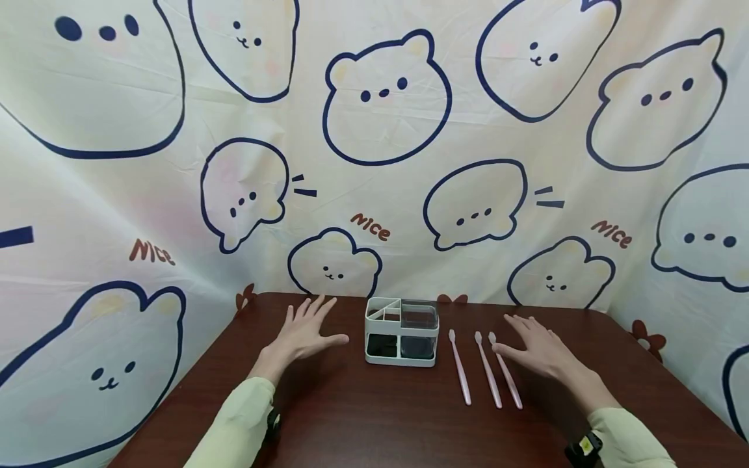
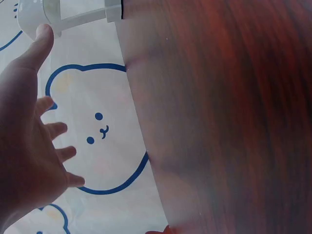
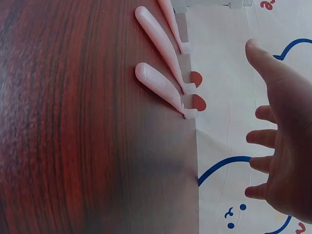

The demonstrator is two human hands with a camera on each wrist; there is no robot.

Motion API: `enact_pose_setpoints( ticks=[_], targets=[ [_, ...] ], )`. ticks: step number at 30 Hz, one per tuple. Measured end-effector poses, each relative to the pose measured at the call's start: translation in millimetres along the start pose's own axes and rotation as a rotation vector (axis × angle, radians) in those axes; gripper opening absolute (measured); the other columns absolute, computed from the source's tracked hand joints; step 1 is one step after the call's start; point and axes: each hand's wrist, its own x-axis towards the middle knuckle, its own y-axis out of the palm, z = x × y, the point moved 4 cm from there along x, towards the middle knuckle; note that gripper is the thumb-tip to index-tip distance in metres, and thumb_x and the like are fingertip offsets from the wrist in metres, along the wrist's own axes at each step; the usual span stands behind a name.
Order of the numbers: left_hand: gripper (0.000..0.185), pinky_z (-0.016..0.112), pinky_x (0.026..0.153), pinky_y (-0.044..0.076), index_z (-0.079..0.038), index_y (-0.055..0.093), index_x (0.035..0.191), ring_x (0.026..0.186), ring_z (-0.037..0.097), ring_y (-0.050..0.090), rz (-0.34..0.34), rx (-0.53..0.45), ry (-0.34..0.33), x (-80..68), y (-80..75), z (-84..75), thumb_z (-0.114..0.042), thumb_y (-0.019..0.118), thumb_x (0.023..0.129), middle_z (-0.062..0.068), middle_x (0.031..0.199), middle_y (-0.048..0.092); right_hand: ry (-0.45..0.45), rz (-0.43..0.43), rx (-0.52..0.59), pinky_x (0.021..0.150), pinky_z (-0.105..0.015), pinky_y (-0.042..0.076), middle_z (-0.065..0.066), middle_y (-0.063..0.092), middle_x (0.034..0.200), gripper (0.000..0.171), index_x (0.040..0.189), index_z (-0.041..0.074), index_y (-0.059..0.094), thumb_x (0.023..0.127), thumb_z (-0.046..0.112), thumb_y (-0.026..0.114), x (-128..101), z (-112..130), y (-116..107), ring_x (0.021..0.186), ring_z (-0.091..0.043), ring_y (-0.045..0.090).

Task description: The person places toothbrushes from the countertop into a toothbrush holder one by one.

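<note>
A pale green holder [image 1: 401, 333] with several compartments stands on the dark wooden table [image 1: 363, 416]. Three pink toothbrushes [image 1: 487, 369] lie side by side just right of it. My left hand [image 1: 309, 330] hovers flat to the left of the holder with its fingers spread, holding nothing. My right hand [image 1: 531, 343] is spread to the right of the toothbrushes, its thumb close to the nearest one. In the left wrist view the left hand [image 2: 34, 141] has its thumb near the holder [image 2: 73, 14]. The right wrist view shows the right hand [image 3: 280, 146] apart from the toothbrushes [image 3: 160, 84].
A cloth backdrop [image 1: 374, 162] printed with blue-outlined bears hangs behind the table and wraps round both sides. The table's back edge meets it just behind the holder. Pale green sleeves [image 1: 240, 422] cover both forearms.
</note>
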Motion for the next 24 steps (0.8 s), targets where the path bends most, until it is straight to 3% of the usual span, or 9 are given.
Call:
enact_pose_setpoints(
  ticks=[5,9,15,19,24],
  targets=[
    [0.093,0.066,0.118,0.015,-0.022,0.032,0.156,0.149,0.040,0.023,0.041,-0.101,0.026,0.9,1.5,-7.3,-0.070,0.063,0.082,0.013,0.163,0.028,-0.021,-0.012,0.028,0.098,-0.068,0.040,-0.029,0.049,0.143,0.083,0.145,0.003,0.047,0.090,0.065,0.057,-0.5,-2.4,0.5,0.130,-0.050,0.046],
    [0.088,0.064,0.113,0.029,-0.024,0.035,0.155,0.145,0.036,0.033,0.055,-0.173,0.032,1.5,1.5,-12.0,-0.063,0.068,0.083,0.009,0.159,0.035,-0.035,-0.024,0.080,0.098,-0.066,0.042,-0.027,0.052,0.140,0.074,0.142,0.004,0.052,0.091,0.057,0.062,-1.3,0.1,-1.1,0.128,-0.047,0.049],
    [0.085,0.061,0.113,0.033,-0.027,0.039,0.152,0.143,0.030,0.038,0.045,-0.250,0.031,3.3,2.3,-19.0,-0.063,0.070,0.081,0.004,0.157,0.040,-0.060,-0.035,0.187,0.087,-0.051,0.052,-0.015,0.065,0.119,0.055,0.133,0.003,0.058,0.093,0.039,0.069,-2.1,5.5,-2.3,0.106,-0.032,0.061],
    [0.086,0.059,0.113,0.033,-0.027,0.037,0.153,0.144,0.027,0.036,0.064,-0.309,0.022,4.7,3.7,-24.1,-0.060,0.072,0.082,0.002,0.159,0.037,-0.036,0.009,0.260,0.079,-0.039,0.051,-0.005,0.067,0.108,0.052,0.131,0.004,0.059,0.093,0.037,0.069,-1.2,3.3,2.0,0.098,-0.021,0.061],
    [0.087,0.060,0.113,0.034,-0.026,0.031,0.156,0.144,0.028,0.037,0.103,-0.409,0.030,8.3,5.9,-32.3,-0.051,0.074,0.084,0.003,0.161,0.033,0.009,0.069,0.356,0.073,-0.032,0.049,-0.003,0.066,0.100,0.050,0.131,0.003,0.059,0.094,0.035,0.068,-0.8,-2.6,8.2,0.091,-0.020,0.059]
  ],
)
